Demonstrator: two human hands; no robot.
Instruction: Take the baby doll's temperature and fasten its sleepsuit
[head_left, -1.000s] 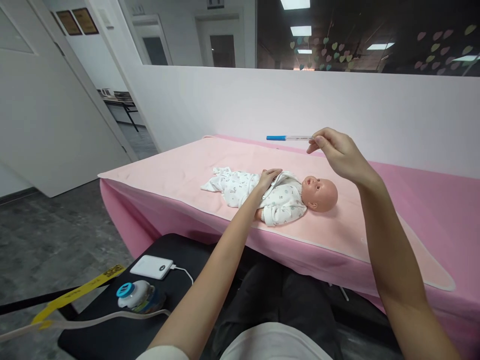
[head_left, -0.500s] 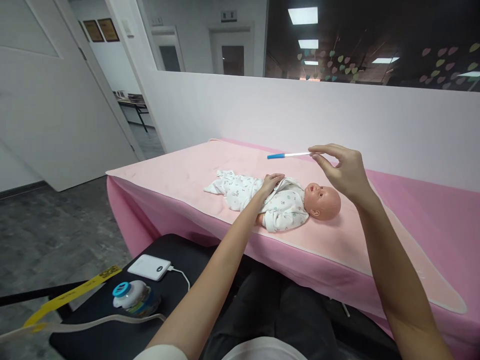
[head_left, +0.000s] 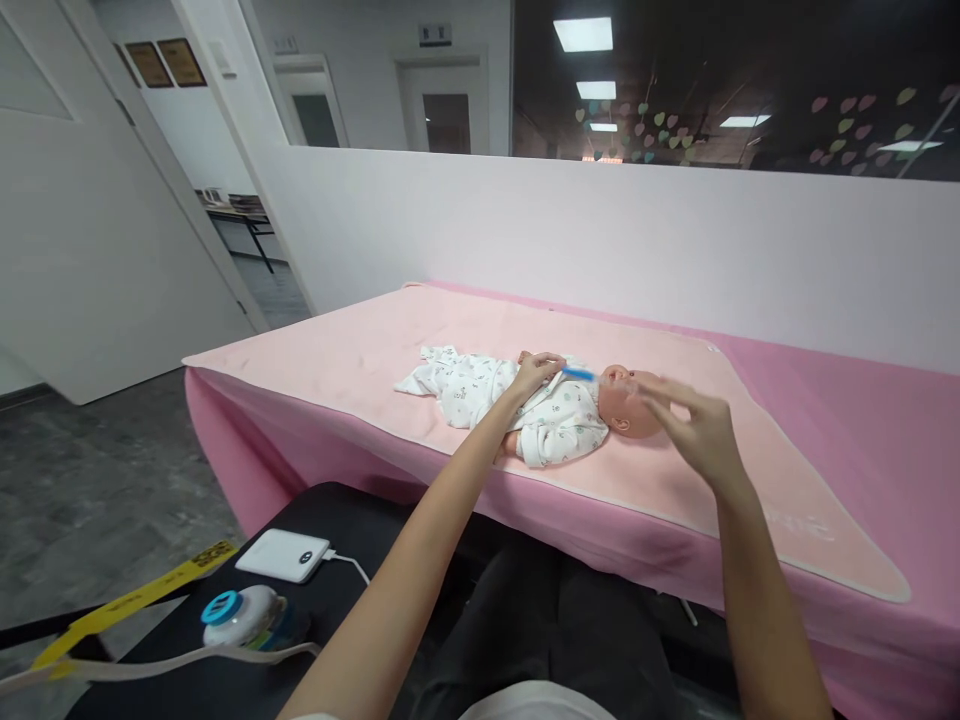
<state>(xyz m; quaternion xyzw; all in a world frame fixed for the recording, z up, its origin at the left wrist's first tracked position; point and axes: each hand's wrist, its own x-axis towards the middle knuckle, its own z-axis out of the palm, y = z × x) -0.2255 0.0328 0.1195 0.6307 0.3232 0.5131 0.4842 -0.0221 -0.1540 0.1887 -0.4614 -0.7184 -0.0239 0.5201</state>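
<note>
A baby doll (head_left: 630,405) in a white patterned baby outfit (head_left: 480,385) lies on its back, its head toward the right. My left hand (head_left: 536,375) is at the doll's chest, fingers closed on the outfit's front edge. My right hand (head_left: 694,425) is raised over the doll's head, thumb and fingers pinching a slim white stick with a blue end (head_left: 579,374). The stick is smeared by motion and crosses in front of the doll's face. Its blue end is close to my left fingertips; whether they touch, I cannot tell.
The doll lies on a peach mat (head_left: 337,350) over a pink tablecloth (head_left: 862,390), against a white wall (head_left: 600,240). On a black chair (head_left: 337,510) at lower left are a white power bank (head_left: 283,555) with a cable and a blue-capped bottle (head_left: 244,615).
My right hand has lowered, bringing the stick from above the doll down toward its chest and neck. My left hand stays at the outfit's front. The view has shifted slightly.
</note>
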